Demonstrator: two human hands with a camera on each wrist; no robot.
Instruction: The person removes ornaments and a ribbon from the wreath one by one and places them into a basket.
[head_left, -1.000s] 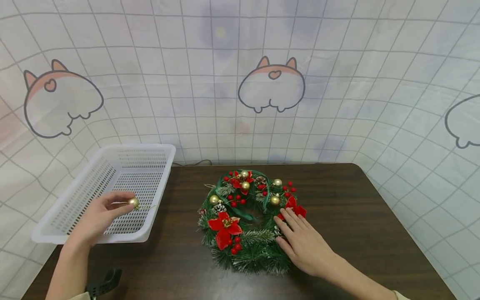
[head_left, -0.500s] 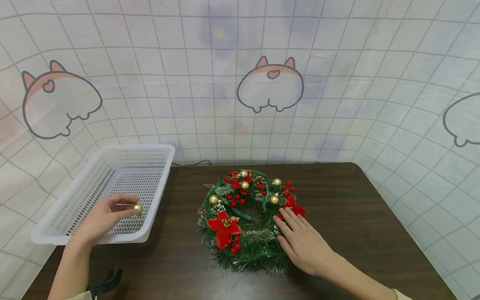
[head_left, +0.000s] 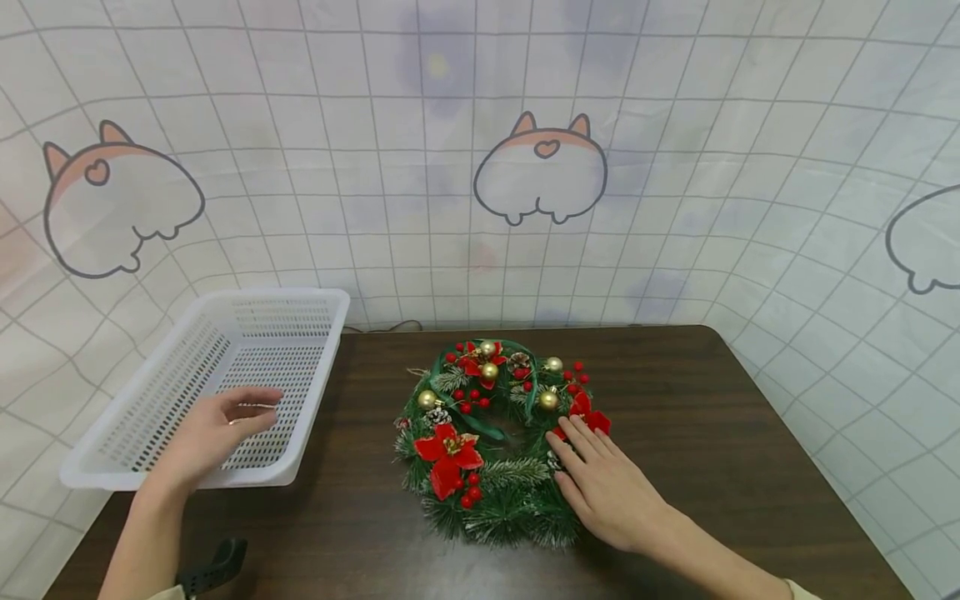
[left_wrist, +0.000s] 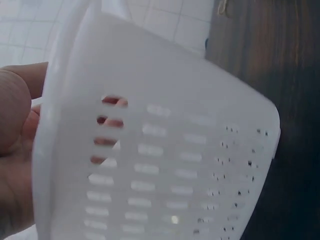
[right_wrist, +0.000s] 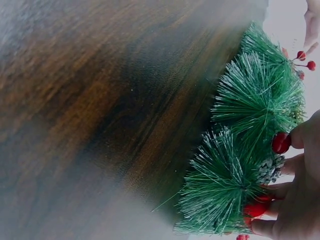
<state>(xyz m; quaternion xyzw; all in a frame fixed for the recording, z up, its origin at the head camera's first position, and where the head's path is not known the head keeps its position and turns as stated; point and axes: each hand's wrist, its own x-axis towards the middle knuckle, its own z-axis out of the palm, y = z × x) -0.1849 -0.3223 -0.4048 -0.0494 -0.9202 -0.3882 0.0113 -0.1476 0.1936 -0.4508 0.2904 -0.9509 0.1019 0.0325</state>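
Over the near part of a white plastic basket [head_left: 311, 417] my left hand [head_left: 202, 437] hovers, thumb and fingers apart and no ball showing between them. From the left wrist view, the basket's slotted wall [left_wrist: 165, 80] covers part of that hand [left_wrist: 15, 145], and a small yellowish spot [left_wrist: 174, 219] shows through one slot. My right hand [head_left: 618, 496] rests with straight fingers on the right side of a green Christmas wreath [head_left: 517, 504]. Its fingertips lie by a red poinsettia [head_left: 588, 414]; in the right wrist view, a red berry [right_wrist: 281, 143] is at one fingertip.
The wreath bears gold balls [head_left: 549, 401], another poinsettia [head_left: 447, 458], pinecones [head_left: 438, 417] and a green ribbon [head_left: 487, 429]. It lies on a dark wooden table [head_left: 720, 433], right of the basket. A grid-patterned cloth [head_left: 420, 208] stands behind. A black band [head_left: 213, 567] is on my left wrist.
The small gold ball that my left fingers pinched has left them and is out of sight in the head view. The left hand stays over the basket; the right hand has not moved.
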